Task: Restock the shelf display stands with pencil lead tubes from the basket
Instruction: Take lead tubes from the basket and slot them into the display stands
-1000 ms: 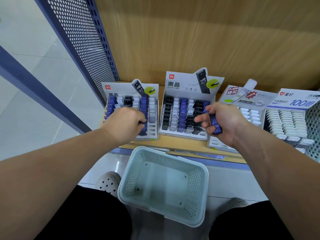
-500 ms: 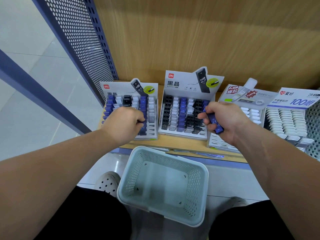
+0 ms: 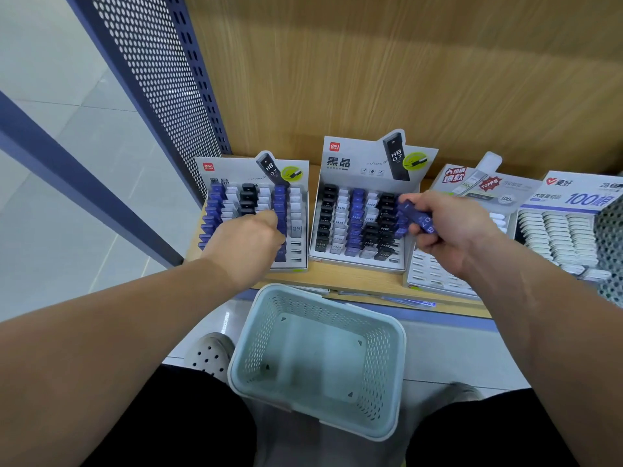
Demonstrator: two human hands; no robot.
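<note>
A perforated blue panel (image 3: 161, 79) closes off the shelf's (image 3: 354, 278) left end, and two stands of white tubes (image 3: 553, 230) crowd its right. The left stand (image 3: 236, 170) and the middle stand (image 3: 357, 160) hold rows of blue, white and black tubes. The left hand (image 3: 249, 244) curls over the left stand; I cannot tell its grip. The right hand (image 3: 451, 230) pinches a blue lead tube (image 3: 418, 217) at the middle stand's right edge. The basket (image 3: 323, 298) sits below the shelf's front edge.

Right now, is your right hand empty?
No, the right hand pinches a blue pencil lead tube between thumb and fingers.
</note>
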